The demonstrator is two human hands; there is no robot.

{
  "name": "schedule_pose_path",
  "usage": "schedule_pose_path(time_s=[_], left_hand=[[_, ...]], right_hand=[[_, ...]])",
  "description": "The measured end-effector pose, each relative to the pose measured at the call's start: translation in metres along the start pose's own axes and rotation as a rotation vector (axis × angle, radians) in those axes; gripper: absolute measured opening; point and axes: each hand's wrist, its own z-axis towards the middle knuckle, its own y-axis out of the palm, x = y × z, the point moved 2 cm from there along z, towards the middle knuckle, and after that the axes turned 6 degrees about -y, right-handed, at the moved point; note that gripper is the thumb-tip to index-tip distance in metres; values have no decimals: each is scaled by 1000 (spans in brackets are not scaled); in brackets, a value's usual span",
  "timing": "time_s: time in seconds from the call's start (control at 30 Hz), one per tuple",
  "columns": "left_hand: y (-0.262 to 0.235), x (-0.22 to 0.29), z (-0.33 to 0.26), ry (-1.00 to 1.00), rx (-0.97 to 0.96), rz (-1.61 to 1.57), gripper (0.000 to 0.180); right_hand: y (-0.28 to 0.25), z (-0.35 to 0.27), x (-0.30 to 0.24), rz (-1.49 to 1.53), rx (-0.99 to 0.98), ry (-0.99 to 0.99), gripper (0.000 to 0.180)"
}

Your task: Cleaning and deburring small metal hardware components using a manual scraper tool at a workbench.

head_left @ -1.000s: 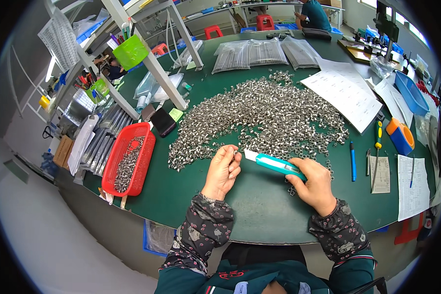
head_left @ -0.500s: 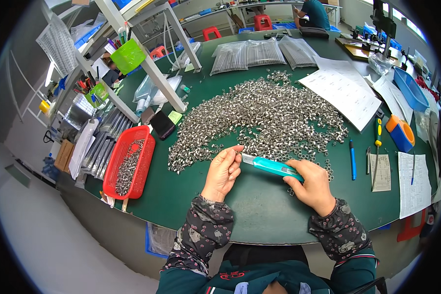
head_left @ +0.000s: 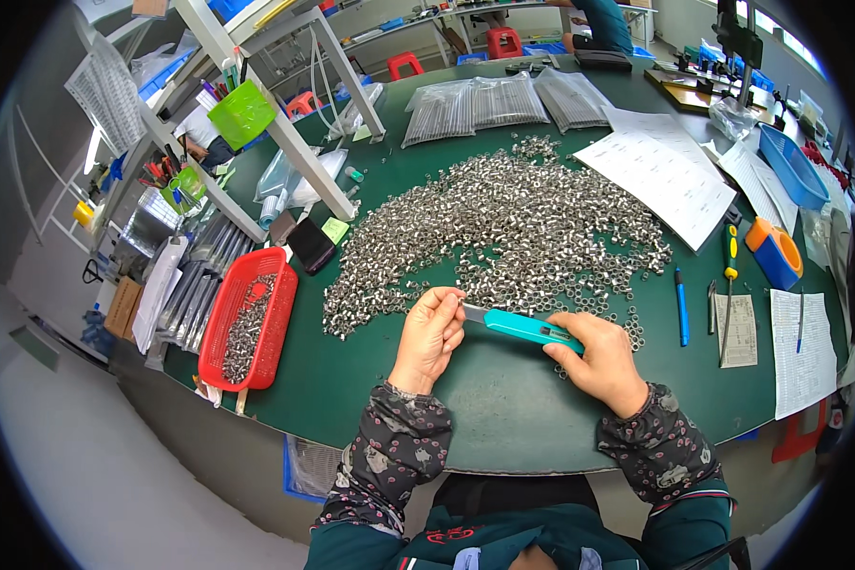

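Teal utility knife [head_left: 521,327] sits clamped in my right hand [head_left: 598,356], held above the bare near part of the green counter [head_left: 513,418], with its blade [head_left: 475,313] pointing at my left hand [head_left: 427,332]. A second ago on my feed, the blade stood just short of the left fingertips; now its tip reaches them, so I judge that the tool has come to the working point. My left thumb and forefinger are pinched on a small piece, perhaps a ring, too hidden to tell. My hands are apart, bridged by the knife. Beyond them spreads a heap of metal rings [head_left: 541,204]; a red basket [head_left: 282,309] stands to the left
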Motion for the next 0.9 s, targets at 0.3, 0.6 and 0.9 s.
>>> schedule_pose_path(time_s=[0.3, 0.6, 0.9], left_hand=[[-1, -2, -2, 25, 77, 249, 15], [0, -2, -2, -31, 81, 115, 23], [2, 0, -2, -12, 85, 180, 23]], right_hand=[[-5, 2, -16, -238, 118, -162, 26], [-1, 0, 0, -12, 53, 11, 24], [-1, 1, 1, 13, -35, 49, 24]])
